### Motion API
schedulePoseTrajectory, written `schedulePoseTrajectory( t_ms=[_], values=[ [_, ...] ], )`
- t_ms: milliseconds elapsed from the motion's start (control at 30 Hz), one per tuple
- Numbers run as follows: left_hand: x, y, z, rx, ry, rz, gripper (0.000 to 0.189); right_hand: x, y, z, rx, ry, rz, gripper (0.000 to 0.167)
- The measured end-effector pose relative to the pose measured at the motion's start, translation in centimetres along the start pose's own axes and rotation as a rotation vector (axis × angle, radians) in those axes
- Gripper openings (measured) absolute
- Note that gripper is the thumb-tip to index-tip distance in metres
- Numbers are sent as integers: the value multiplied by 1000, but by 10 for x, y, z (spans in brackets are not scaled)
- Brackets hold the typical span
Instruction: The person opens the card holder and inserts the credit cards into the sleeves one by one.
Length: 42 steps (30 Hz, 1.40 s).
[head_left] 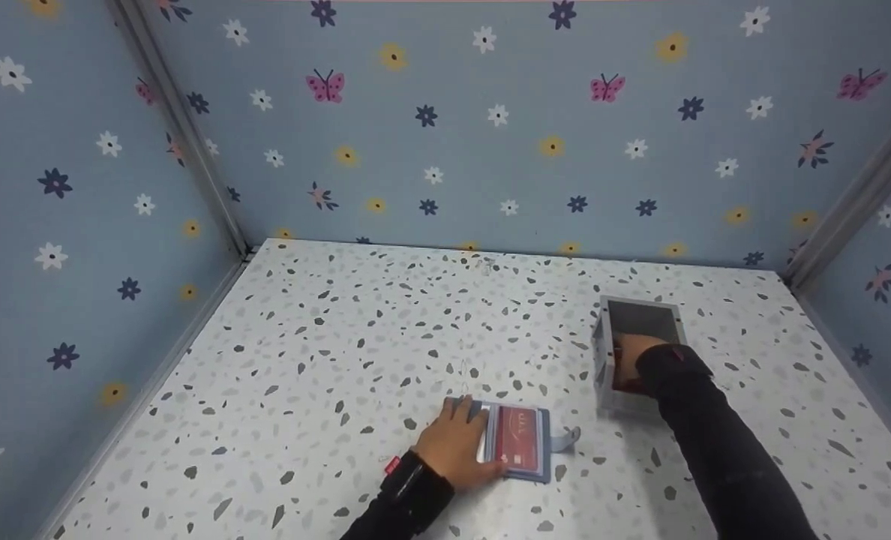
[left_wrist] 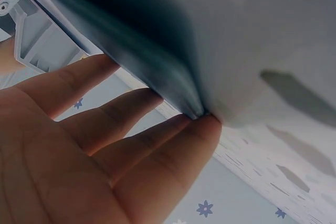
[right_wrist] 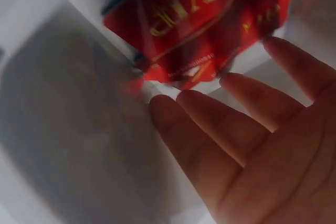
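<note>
A card holder [head_left: 522, 441] lies spread on the speckled table, a red card in its clear sleeve and a strap with a snap sticking out on its right. My left hand [head_left: 457, 446] rests on its left part, fingers extended and thumb by the lower edge. In the left wrist view, the fingertips [left_wrist: 152, 95] touch the holder's dark edge [left_wrist: 157, 72]. My right hand [head_left: 633, 356] reaches into a grey box [head_left: 601, 375]. Inside, its fairly straight fingers [right_wrist: 210, 124] meet the edges of several red VIP cards [right_wrist: 194, 30]; most of the thumb is out of view.
The white speckled table [head_left: 340, 330] spreads around the holder and the box. Flower-patterned panels [head_left: 460, 135] stand at the back and both sides, with grey posts [head_left: 183, 127] at the corners.
</note>
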<state>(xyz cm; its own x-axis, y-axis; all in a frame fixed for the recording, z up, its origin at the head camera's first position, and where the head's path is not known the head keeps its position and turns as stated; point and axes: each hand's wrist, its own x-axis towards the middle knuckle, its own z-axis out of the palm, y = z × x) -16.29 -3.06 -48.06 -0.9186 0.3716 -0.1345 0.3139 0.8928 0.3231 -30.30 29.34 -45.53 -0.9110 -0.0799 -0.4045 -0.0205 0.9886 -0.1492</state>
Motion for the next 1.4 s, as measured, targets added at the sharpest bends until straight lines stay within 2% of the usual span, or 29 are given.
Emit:
schedulePoseTrajectory(
  t_ms=[167, 367, 567, 700, 867, 1133, 1233, 1400],
  values=[
    [1, 0, 1, 11, 22, 18, 82, 10, 12, 10, -29, 55, -63, 43],
    [2, 0, 1, 11, 17, 9, 83, 0, 5, 6, -45, 86, -93, 24],
    [-1, 1, 1, -1, 17, 9, 84, -15, -5, -2, -63, 108, -57, 29],
    [0, 1, 1, 8, 17, 8, 83, -25, -9, -8, -69, 138, -50, 22],
    [1, 0, 1, 20, 16, 7, 84, -35, -12, -19, -91, 193, -91, 7],
    [0, 1, 2, 14, 30, 6, 83, -37, -7, -29, -65, 168, -161, 19],
    [0, 1, 2, 12, 29, 5, 83, -39, -5, -29, -46, 209, -168, 21],
    [1, 1, 2, 13, 20, 1, 84, -47, -3, -35, 48, 330, -99, 18]
  ],
)
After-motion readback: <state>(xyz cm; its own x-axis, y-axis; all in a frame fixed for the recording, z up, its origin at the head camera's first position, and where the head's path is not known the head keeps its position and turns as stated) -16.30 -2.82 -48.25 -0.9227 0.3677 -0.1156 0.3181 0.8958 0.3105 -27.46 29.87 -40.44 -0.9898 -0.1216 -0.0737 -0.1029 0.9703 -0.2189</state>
